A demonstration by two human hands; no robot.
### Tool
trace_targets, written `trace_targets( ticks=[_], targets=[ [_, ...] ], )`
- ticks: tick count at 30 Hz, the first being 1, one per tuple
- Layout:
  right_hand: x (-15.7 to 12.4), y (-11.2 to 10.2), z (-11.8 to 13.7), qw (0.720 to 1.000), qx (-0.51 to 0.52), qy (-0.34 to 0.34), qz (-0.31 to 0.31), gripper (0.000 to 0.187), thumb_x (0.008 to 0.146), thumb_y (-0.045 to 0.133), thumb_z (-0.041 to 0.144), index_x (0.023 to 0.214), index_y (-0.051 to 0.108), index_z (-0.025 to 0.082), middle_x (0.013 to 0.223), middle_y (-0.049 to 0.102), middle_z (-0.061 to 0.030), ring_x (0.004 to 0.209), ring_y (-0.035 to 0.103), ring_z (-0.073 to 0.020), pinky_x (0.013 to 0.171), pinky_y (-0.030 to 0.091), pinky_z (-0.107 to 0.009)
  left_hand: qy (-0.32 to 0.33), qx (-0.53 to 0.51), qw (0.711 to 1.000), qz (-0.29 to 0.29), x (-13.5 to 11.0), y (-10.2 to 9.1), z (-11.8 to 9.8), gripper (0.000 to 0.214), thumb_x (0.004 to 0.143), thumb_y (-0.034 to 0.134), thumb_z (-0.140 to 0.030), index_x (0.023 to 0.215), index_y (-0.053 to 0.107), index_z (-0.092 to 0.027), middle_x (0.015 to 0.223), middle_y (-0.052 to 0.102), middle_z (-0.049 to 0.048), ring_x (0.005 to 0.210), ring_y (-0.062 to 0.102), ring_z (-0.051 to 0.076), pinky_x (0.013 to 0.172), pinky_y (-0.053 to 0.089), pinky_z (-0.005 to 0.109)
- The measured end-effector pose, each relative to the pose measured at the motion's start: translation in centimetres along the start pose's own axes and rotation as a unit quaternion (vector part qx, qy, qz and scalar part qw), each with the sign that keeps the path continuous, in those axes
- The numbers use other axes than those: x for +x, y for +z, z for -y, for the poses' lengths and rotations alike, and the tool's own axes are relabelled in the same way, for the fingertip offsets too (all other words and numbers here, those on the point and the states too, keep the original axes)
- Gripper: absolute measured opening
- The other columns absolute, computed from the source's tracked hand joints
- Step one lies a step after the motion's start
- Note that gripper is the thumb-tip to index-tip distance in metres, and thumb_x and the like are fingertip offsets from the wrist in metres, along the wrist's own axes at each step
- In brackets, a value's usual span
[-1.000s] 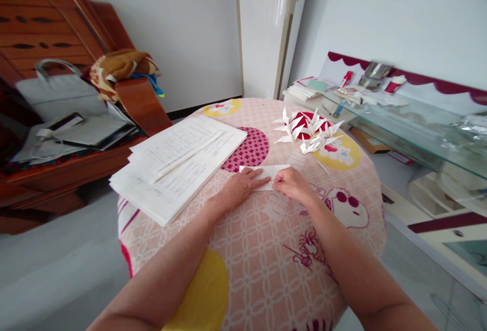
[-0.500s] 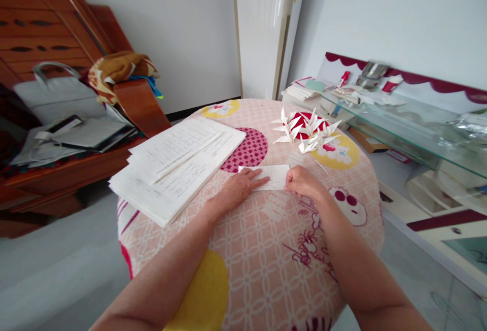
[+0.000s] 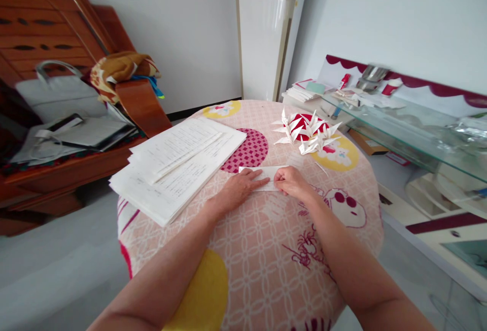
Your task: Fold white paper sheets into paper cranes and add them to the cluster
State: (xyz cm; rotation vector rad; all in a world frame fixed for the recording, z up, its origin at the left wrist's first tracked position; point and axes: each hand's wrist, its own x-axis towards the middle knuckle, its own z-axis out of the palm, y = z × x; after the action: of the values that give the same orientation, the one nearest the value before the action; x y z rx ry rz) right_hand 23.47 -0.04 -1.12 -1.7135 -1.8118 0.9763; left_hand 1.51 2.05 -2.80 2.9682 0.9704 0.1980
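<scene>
A folded sheet of white paper (image 3: pixel 266 173) lies flat on the patterned tablecloth, partly covered by both hands. My left hand (image 3: pixel 243 185) rests over its left part with fingers stretched out and pressed down. Over the right part, my right hand (image 3: pixel 289 181) is closed, its curled fingertips together against the paper. Beyond the hands stands a group of several white folded paper cranes (image 3: pixel 308 132). To the left is a stack of written sheets (image 3: pixel 178 163), and a thin white strip (image 3: pixel 321 168) lies right of the folded paper.
The round table's cloth (image 3: pixel 251 260) hangs over its edge. On the right stands a glass-topped cabinet (image 3: pixel 411 143) with a red-capped bottle and metal containers. A wooden bench (image 3: pixel 45 168) with a grey bag is at left, and a tall white air conditioner (image 3: pixel 262 41) at the back.
My right hand has slid left along the folded paper from its right edge, closer to my left hand. The left hand stays in place.
</scene>
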Motion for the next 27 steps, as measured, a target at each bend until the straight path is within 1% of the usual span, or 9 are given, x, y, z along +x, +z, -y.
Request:
trace_targets(
  ticks=[5,9,11,14,18,20,23,25,27],
  targets=[
    [0.3,-0.1,-0.8,1.0,-0.017,-0.014,0.002,0.012,0.069,0.055,0.008,0.065,0.062,0.017,0.048,0.059,0.0019,0.041,0.054,-0.0109,0.043,0.034,-0.021,0.036,-0.091,0.995,0.007,-0.3,-0.6,-0.2,0.047,0.096,0.04,-0.011,0.133,0.063,-0.03,0.144,0.056,0.0079,0.121,0.057,0.024,0.103,0.045,0.039],
    [0.4,0.0,-1.0,0.999,-0.023,-0.028,0.003,0.011,0.069,0.056,0.008,0.066,0.063,0.016,0.049,0.06,0.0015,0.043,0.055,-0.0108,0.043,0.034,-0.021,0.043,-0.104,0.993,0.027,-0.3,-1.1,-0.9,0.048,0.094,0.042,-0.01,0.13,0.065,-0.03,0.144,0.057,0.0047,0.122,0.058,0.024,0.102,0.046,0.037],
    [0.3,0.0,-1.0,1.0,-0.02,-0.024,0.004,0.011,0.069,0.056,0.008,0.067,0.063,0.016,0.048,0.059,0.0016,0.043,0.055,-0.011,0.043,0.034,-0.021,0.032,-0.103,0.993,0.035,-0.3,-1.3,-1.2,0.048,0.093,0.043,-0.009,0.13,0.065,-0.03,0.143,0.058,0.0034,0.123,0.058,0.023,0.102,0.047,0.035],
    [0.2,-0.1,-0.9,1.0,-0.016,-0.017,0.004,0.01,0.069,0.056,0.008,0.066,0.062,0.016,0.047,0.057,0.002,0.042,0.054,-0.011,0.042,0.034,-0.02,0.018,-0.114,0.993,0.036,-0.5,-1.8,-1.5,0.045,0.093,0.043,-0.009,0.126,0.069,-0.027,0.139,0.062,0.0046,0.123,0.06,0.023,0.102,0.047,0.035],
    [0.2,-0.2,-0.6,1.0,-0.02,-0.013,0.005,0.012,0.069,0.055,0.006,0.065,0.061,0.016,0.048,0.057,0.0023,0.041,0.054,-0.0104,0.041,0.034,-0.02,-0.002,-0.141,0.99,0.022,-1.3,-2.5,-1.0,0.04,0.095,0.043,-0.01,0.116,0.074,-0.025,0.133,0.066,0.0063,0.119,0.064,0.024,0.099,0.05,0.037],
    [0.2,-0.2,-0.5,1.0,-0.021,-0.007,0.009,0.013,0.069,0.055,0.005,0.065,0.061,0.016,0.048,0.056,0.0026,0.041,0.054,-0.0105,0.041,0.035,-0.019,-0.019,-0.138,0.99,0.027,-1.7,-2.7,-0.5,0.041,0.092,0.044,-0.007,0.111,0.076,-0.024,0.13,0.068,0.0064,0.116,0.066,0.024,0.097,0.051,0.037],
    [0.3,-0.2,-0.4,1.0,-0.018,0.01,0.013,0.013,0.07,0.056,0.005,0.067,0.061,0.016,0.047,0.056,0.0029,0.041,0.054,-0.0107,0.041,0.035,-0.019,-0.055,-0.114,0.99,0.057,-2.2,-3.0,0.1,0.045,0.085,0.045,0.0,0.107,0.077,-0.023,0.126,0.07,0.0055,0.113,0.067,0.024,0.097,0.051,0.036],
    [0.4,-0.2,-0.5,1.0,-0.012,0.019,0.015,0.011,0.07,0.057,0.007,0.069,0.062,0.016,0.049,0.057,0.0029,0.041,0.055,-0.0106,0.04,0.035,-0.018,-0.083,-0.108,0.988,0.073,-2.6,-3.3,0.2,0.046,0.083,0.046,0.001,0.106,0.077,-0.023,0.12,0.073,0.0052,0.108,0.069,0.023,0.096,0.051,0.035],
    [0.4,-0.2,-0.6,1.0,-0.007,0.021,0.017,0.011,0.07,0.057,0.007,0.07,0.062,0.016,0.05,0.058,0.0026,0.041,0.055,-0.0099,0.04,0.035,-0.018,-0.109,-0.109,0.985,0.074,-3.0,-3.8,0.1,0.047,0.08,0.047,0.001,0.107,0.077,-0.023,0.112,0.076,0.0051,0.102,0.07,0.022,0.093,0.051,0.034]
  ],
)
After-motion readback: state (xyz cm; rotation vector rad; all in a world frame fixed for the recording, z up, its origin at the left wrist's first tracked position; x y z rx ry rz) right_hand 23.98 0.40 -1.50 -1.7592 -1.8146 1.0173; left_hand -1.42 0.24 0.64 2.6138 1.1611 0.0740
